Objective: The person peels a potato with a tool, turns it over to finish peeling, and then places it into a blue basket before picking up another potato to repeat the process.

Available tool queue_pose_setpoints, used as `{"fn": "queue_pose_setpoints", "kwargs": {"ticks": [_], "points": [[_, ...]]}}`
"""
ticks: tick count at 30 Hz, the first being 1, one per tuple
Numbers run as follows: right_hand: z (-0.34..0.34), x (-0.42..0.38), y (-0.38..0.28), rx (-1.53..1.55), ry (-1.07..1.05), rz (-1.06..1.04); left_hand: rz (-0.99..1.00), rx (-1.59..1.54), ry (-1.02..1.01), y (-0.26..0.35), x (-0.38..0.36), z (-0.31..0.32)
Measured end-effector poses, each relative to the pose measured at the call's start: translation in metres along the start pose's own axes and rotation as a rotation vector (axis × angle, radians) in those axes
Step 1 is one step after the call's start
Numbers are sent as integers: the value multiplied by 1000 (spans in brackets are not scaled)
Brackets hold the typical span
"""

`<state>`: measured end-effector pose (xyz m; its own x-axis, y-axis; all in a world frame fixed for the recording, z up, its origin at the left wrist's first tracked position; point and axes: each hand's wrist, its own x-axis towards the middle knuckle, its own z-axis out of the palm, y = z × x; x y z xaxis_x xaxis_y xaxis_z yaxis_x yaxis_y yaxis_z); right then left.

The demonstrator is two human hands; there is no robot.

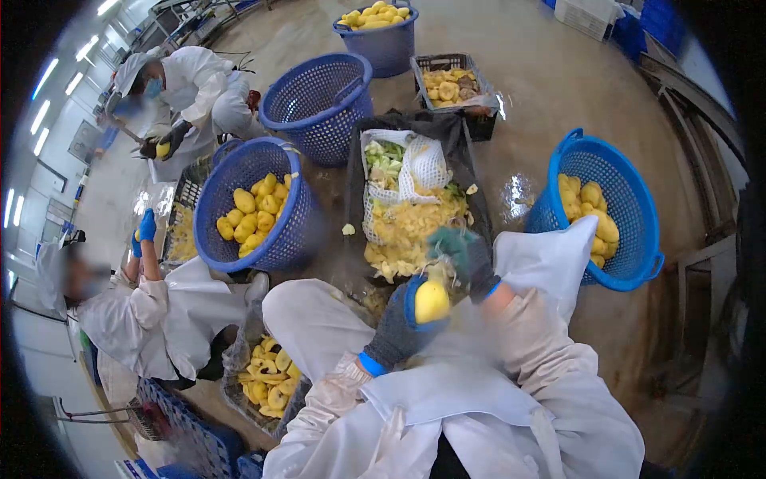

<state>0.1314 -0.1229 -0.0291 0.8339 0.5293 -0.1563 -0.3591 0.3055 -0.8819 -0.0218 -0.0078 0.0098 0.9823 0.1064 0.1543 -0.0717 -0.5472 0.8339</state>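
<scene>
My left hand (397, 326), in a dark grey glove with blue on it, is closed around a smooth yellow potato-like piece (432, 302). Just above and to the right of it is my right hand (469, 259), in a grey-green glove and smeared by motion. Its fingers look curled around something thin and metallic, too blurred to name. Both hands are over the near end of a black-lined crate (361, 180), where yellow peelings (411, 231) are heaped with green scraps and white netting.
A blue basket (630, 188) of yellow pieces stands right; another basket (209, 203) stands left. Behind are an unfilled-looking basket (315, 92), a filled basket (387, 48) and a crate (483, 120). Cut pieces (271, 379) lie lower left. Two co-workers (144, 319) sit at left.
</scene>
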Motion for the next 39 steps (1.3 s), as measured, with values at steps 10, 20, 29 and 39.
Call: {"fn": "queue_pose_setpoints", "kwargs": {"ticks": [10,20,29,39], "points": [[-44,28,11,32,277,-165,106,118,62,-15,-3,3],[-39,2,-1,265,99,-23,-457,-1571,60,-5,7,-7],[51,-34,-25,51,-144,-61,-498,-1709,121,-26,11,9],[23,-19,-6,-320,-16,-463,-573,-1923,43,-11,20,4]]}}
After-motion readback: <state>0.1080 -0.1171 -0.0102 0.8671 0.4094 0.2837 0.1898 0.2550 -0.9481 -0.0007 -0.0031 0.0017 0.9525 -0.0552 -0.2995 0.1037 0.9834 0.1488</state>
